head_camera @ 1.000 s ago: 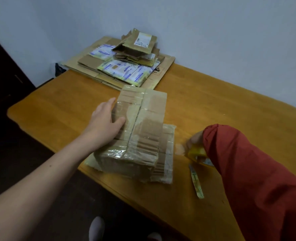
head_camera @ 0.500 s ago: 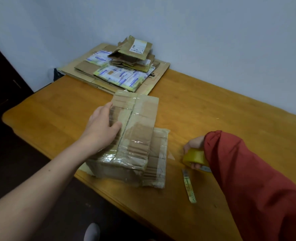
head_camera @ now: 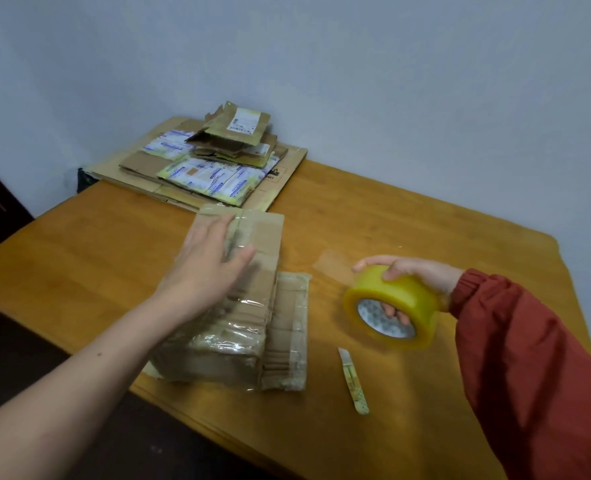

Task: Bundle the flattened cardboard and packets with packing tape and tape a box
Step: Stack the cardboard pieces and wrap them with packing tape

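Our right hand now lifts the big yellow roll of packing tape up off the orange wooden table, gripping it tight. Our left hand has opened flat on the brown taped cardboard bundle near the table's front edge.

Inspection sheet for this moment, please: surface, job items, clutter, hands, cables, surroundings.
Surface: wooden table, bare in the middle.
Job's things: taped cardboard bundle at the near edge; loose cardboard and packets pile at the far corner; yellow tape roll.
Clutter: small cutter lying flat beside the bundle.
Hands: left hand over the bundle; right hand grips the tape roll, lifted.
Cables: nothing seen.
Surroundings: plain wall.
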